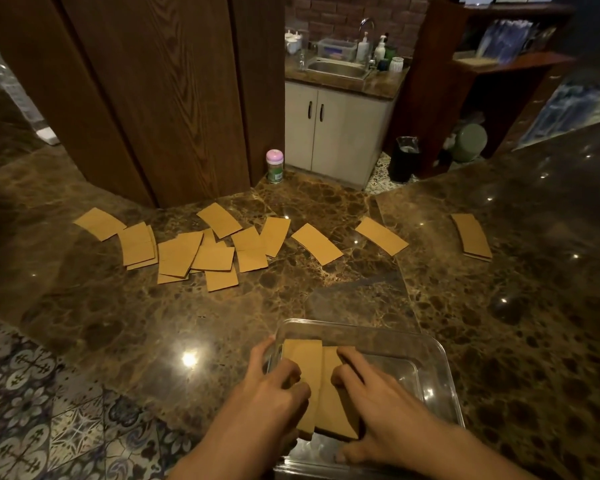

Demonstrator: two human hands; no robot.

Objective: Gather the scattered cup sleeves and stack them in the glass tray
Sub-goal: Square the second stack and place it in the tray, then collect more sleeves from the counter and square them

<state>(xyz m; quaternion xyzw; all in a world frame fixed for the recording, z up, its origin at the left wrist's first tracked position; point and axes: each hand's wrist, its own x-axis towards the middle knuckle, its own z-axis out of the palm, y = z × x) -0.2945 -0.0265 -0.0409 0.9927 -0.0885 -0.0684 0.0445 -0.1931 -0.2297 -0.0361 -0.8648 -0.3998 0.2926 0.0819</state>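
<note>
At the bottom centre of the frame, the left hand [274,393] and the right hand [371,393] both press curled fingers onto a small stack of cardboard sleeves [317,386] lying inside the glass tray [440,368]. Whether either hand truly pinches them is hard to tell. More sleeves [201,251] lie scattered across the marble counter [118,323] mid-frame.

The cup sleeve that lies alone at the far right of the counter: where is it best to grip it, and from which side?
That cup sleeve lies flat on the counter, apart from the others. Probably best from above: pinch a long edge, lifting it with a fingertip first, since nothing sticks up to grip.
</note>
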